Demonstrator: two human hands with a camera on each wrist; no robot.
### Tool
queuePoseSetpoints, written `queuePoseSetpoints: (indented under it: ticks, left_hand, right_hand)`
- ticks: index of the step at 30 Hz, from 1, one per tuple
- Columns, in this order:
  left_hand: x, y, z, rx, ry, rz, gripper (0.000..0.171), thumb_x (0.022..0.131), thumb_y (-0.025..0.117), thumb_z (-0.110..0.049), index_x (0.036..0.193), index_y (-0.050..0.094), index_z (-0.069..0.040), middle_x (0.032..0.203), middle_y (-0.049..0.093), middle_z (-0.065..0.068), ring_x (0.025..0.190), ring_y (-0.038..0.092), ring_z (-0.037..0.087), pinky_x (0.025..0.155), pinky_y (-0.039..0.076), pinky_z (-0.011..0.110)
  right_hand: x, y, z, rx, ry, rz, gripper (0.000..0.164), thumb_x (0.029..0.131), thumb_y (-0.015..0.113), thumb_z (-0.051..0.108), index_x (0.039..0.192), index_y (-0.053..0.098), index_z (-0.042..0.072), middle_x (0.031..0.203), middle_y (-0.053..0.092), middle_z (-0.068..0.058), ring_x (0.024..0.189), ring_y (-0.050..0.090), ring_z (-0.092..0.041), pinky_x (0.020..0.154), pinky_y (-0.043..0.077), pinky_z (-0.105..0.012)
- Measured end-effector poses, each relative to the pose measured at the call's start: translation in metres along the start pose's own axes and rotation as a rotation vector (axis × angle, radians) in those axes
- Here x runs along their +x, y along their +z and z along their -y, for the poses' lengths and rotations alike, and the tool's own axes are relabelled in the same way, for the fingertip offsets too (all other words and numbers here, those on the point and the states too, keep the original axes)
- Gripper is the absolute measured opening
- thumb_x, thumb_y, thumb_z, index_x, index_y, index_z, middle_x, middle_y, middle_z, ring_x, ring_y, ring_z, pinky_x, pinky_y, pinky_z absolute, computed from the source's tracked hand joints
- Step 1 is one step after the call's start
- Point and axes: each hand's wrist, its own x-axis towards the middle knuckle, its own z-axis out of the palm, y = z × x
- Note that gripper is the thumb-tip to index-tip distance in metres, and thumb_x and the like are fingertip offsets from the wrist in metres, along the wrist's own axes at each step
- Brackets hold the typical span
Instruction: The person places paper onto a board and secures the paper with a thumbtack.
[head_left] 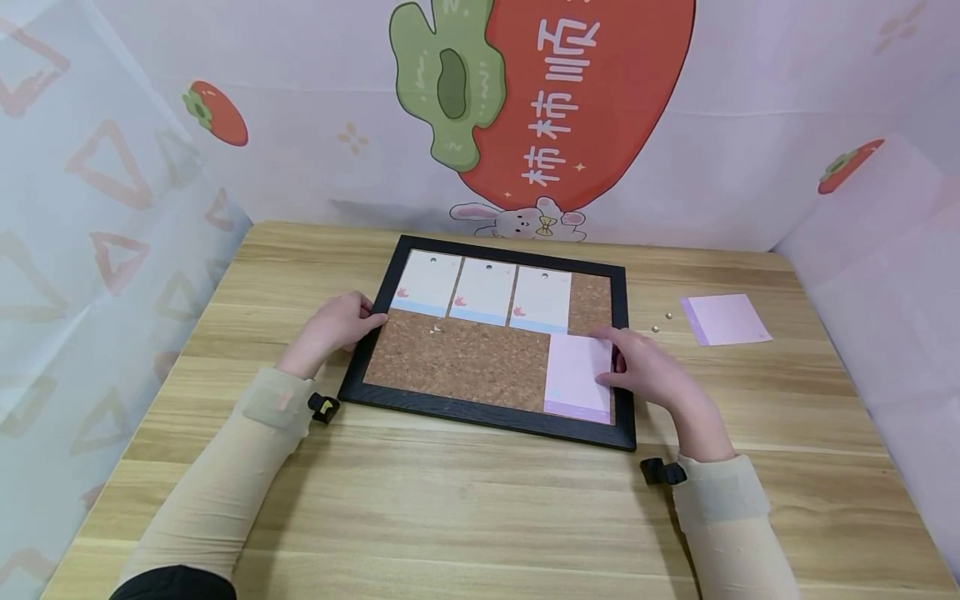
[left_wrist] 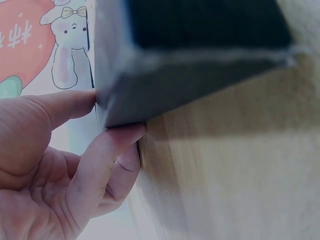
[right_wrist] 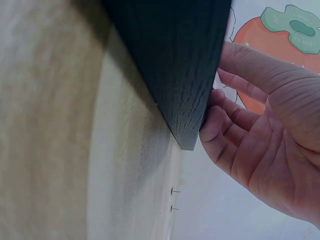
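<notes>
A black-framed cork board (head_left: 465, 358) lies on the wooden table. Three white cards (head_left: 478, 292) with blue lower edges form a row along its upper part, each with a pin near its top. My left hand (head_left: 335, 323) grips the board's left edge, thumb on the frame; in the left wrist view, its fingers (left_wrist: 117, 135) touch the frame's side. At the lower right of the cork, my right hand (head_left: 652, 367) holds a pink note (head_left: 577, 379) by its upper right, with thumb and index finger spread. Its other fingers curl against the black frame (right_wrist: 185, 100).
Another pink note (head_left: 726, 319) lies on the table right of the board. Two small pins (head_left: 662, 322) sit between them, points up in the right wrist view. A few tiny light bits (head_left: 437, 330) are on the cork. Printed cloth (head_left: 300, 158) stands behind the table.
</notes>
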Motion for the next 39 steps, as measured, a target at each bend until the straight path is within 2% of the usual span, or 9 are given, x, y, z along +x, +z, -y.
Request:
queuePoseSetpoints:
  ticks: [2, 12, 16, 21, 27, 30, 35, 37, 39]
  left_hand:
    - [0.0, 0.0, 0.001, -0.004, 0.0, -0.004, 0.05, 0.103, 0.053, -0.034, 0.131, 0.05, 0.008, 0.126, 0.059, 0.027, 0.094, 0.068, 0.029, 0.067, 0.059, 0.03]
    - [0.002, 0.002, 0.004, -0.002, 0.011, -0.026, 0.05, 0.103, 0.053, -0.034, 0.131, 0.051, 0.007, 0.126, 0.059, 0.027, 0.094, 0.067, 0.03, 0.069, 0.058, 0.031]
    - [0.001, 0.004, 0.004, 0.049, 0.029, -0.064, 0.05, 0.103, 0.052, -0.035, 0.13, 0.053, 0.007, 0.125, 0.061, 0.027, 0.099, 0.065, 0.032, 0.081, 0.056, 0.04]
    - [0.001, 0.007, 0.004, 0.095, 0.06, -0.101, 0.05, 0.103, 0.052, -0.034, 0.13, 0.054, 0.008, 0.125, 0.062, 0.029, 0.107, 0.063, 0.037, 0.093, 0.052, 0.05]
    - [-0.003, 0.004, 0.003, 0.101, 0.081, -0.082, 0.056, 0.103, 0.052, -0.037, 0.134, 0.052, 0.009, 0.129, 0.061, 0.029, 0.115, 0.061, 0.04, 0.099, 0.049, 0.053]
    - [-0.01, 0.004, -0.005, 0.126, 0.097, -0.09, 0.061, 0.103, 0.053, -0.038, 0.141, 0.046, 0.009, 0.133, 0.059, 0.03, 0.117, 0.061, 0.041, 0.099, 0.049, 0.055]
    - [-0.025, 0.013, -0.031, 0.206, 0.165, -0.182, 0.066, 0.1, 0.058, -0.033, 0.148, 0.037, 0.007, 0.144, 0.048, 0.032, 0.129, 0.051, 0.048, 0.107, 0.043, 0.059]
    - [-0.03, 0.019, -0.044, 0.228, 0.208, -0.189, 0.065, 0.099, 0.061, -0.031, 0.148, 0.038, 0.006, 0.148, 0.044, 0.031, 0.135, 0.045, 0.049, 0.112, 0.039, 0.059]
    - [-0.035, 0.026, -0.056, 0.24, 0.277, -0.168, 0.063, 0.098, 0.063, -0.031, 0.146, 0.042, 0.003, 0.148, 0.045, 0.028, 0.135, 0.045, 0.047, 0.114, 0.037, 0.058]
  right_hand:
    - [-0.001, 0.0, 0.0, -0.011, -0.001, -0.005, 0.064, 0.086, 0.078, 0.012, 0.143, 0.051, 0.009, 0.126, 0.06, -0.02, 0.103, 0.054, -0.029, 0.091, 0.049, -0.048]
    - [-0.002, 0.0, -0.001, -0.015, 0.007, -0.012, 0.062, 0.086, 0.079, 0.016, 0.142, 0.053, 0.014, 0.126, 0.05, -0.022, 0.099, 0.051, -0.029, 0.082, 0.047, -0.042]
    - [-0.003, 0.0, -0.001, -0.01, 0.006, -0.013, 0.06, 0.086, 0.079, 0.016, 0.141, 0.054, 0.014, 0.126, 0.048, -0.022, 0.095, 0.051, -0.028, 0.077, 0.045, -0.038]
    - [-0.003, 0.0, -0.001, -0.02, -0.024, -0.03, 0.054, 0.085, 0.08, 0.014, 0.135, 0.059, 0.009, 0.126, 0.048, -0.023, 0.096, 0.051, -0.029, 0.079, 0.046, -0.039]
    - [-0.004, 0.0, 0.0, -0.025, -0.027, -0.035, 0.045, 0.085, 0.08, 0.013, 0.126, 0.065, 0.004, 0.126, 0.05, -0.025, 0.098, 0.052, -0.031, 0.081, 0.048, -0.042]
    - [-0.004, 0.0, 0.0, -0.031, -0.03, -0.041, 0.043, 0.085, 0.08, 0.013, 0.125, 0.066, 0.004, 0.126, 0.05, -0.025, 0.097, 0.052, -0.03, 0.08, 0.048, -0.041]
    - [-0.004, 0.001, 0.0, -0.047, -0.046, -0.055, 0.043, 0.084, 0.08, 0.012, 0.124, 0.067, 0.003, 0.126, 0.052, -0.026, 0.095, 0.053, -0.03, 0.079, 0.048, -0.041]
    - [-0.004, 0.002, 0.0, -0.052, -0.049, -0.057, 0.043, 0.084, 0.08, 0.012, 0.124, 0.067, 0.003, 0.126, 0.052, -0.026, 0.096, 0.053, -0.031, 0.08, 0.049, -0.043]
    - [-0.003, 0.002, 0.0, -0.054, -0.049, -0.056, 0.043, 0.084, 0.08, 0.012, 0.124, 0.067, 0.003, 0.127, 0.051, -0.026, 0.097, 0.054, -0.031, 0.08, 0.049, -0.043]
